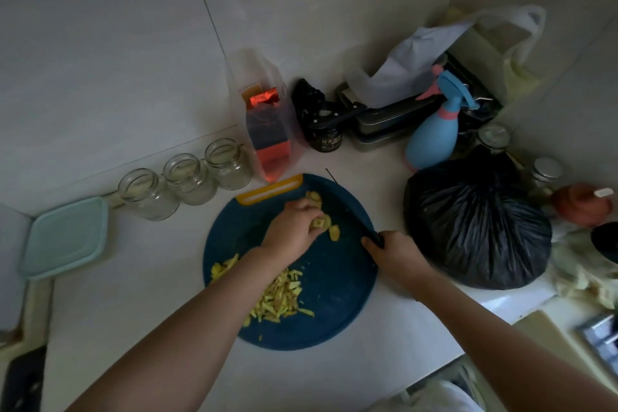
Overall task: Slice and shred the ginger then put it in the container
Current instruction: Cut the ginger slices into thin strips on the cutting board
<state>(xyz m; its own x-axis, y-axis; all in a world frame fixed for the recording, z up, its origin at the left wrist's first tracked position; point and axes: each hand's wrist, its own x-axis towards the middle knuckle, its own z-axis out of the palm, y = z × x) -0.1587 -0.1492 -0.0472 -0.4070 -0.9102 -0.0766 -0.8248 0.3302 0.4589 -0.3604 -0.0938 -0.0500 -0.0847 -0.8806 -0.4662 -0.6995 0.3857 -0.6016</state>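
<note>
white counter (133,328), tiled corner, round blue board (334,294), left hand (291,227) pinching ginger slices (322,222), right hand (398,254) gripping knife (373,237), shreds (281,294) at near edge

dim, flat light — soft shadows | wide-angle bending at edges | slight blur

Both bare forearms are reaching in from the lower edge and converging toward the middle. The left grip (291,227) is lying knuckles up, its fingers curling downward and pinching a piece of ginger (320,221) at their tips, with the wrist bending slightly. The right grip (396,254) is sitting just beside it, a little nearer the body, its fingers and thumb wrapping round the dark handle of a knife (371,236). The two grips are sitting apart, not touching.
</note>
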